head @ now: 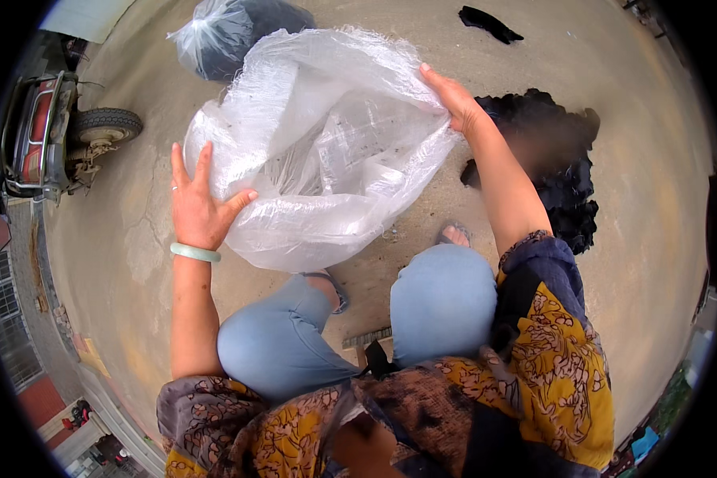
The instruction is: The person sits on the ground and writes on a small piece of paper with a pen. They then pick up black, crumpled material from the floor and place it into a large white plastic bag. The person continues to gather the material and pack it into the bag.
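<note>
A large translucent white woven plastic sack (299, 233) is spread wide before me, its mouth facing up and its rim frayed. Inside I see only crumpled sack wall. My right hand (451, 98) grips the rim at the upper right. On the opposite side, my left hand (203, 203) rests against the sack with fingers spread and the thumb over the near rim. A pale green bangle (195, 252) circles the left wrist. To the right, partly behind my right forearm, lies a pile of black pieces with ruffled edges (564, 179); their material is unclear.
A knotted clear plastic bag with dark contents (230, 39) sits beyond the sack. One loose black piece (490, 24) lies on the concrete ground (639, 197). A parked motor vehicle with a rugged tyre (110, 124) stands at left. My knees (445, 305) are just below the sack.
</note>
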### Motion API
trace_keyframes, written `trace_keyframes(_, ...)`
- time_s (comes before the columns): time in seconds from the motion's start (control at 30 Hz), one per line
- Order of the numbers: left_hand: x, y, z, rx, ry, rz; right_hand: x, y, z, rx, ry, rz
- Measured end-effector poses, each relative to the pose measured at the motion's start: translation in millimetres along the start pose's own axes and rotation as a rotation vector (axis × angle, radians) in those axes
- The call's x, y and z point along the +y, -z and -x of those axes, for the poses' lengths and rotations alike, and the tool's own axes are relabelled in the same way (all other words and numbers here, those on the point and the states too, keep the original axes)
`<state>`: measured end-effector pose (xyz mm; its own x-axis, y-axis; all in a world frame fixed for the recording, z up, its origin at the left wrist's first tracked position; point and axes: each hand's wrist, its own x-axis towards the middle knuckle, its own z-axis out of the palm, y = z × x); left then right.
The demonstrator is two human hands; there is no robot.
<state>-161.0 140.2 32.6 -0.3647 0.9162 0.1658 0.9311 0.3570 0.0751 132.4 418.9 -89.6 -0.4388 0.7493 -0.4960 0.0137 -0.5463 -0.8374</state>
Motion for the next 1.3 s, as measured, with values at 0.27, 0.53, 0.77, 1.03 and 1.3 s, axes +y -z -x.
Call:
trace_keyframes(0.27,-39.3,-35.4,-14.4,-0.488,0.443,1.569,26.2,48.9,-43.0,0.681,0.192,0.737)
trace_keyframes(0.53,-6.0,-3.9,-68.1,-0.436,0.617,1.569,94.5,42.6,140.9,0.497,0.911,0.888)
trace_keyframes(0.77,11.5,32.3,-82.9,-0.174,0.568,1.170,220.0,192.2,384.1,0.822,0.306,0.800)
trace_keyframes(1.03,65.3,46.9,-84.8,-0.075,0.450,1.005,301.5,223.5,561.6,1.182,-0.205,0.582)
trace_keyframes(1.3,50.5,6.1,-69.0,-0.160,0.552,0.979,285.5,159.2,419.4,0.909,0.073,0.946)
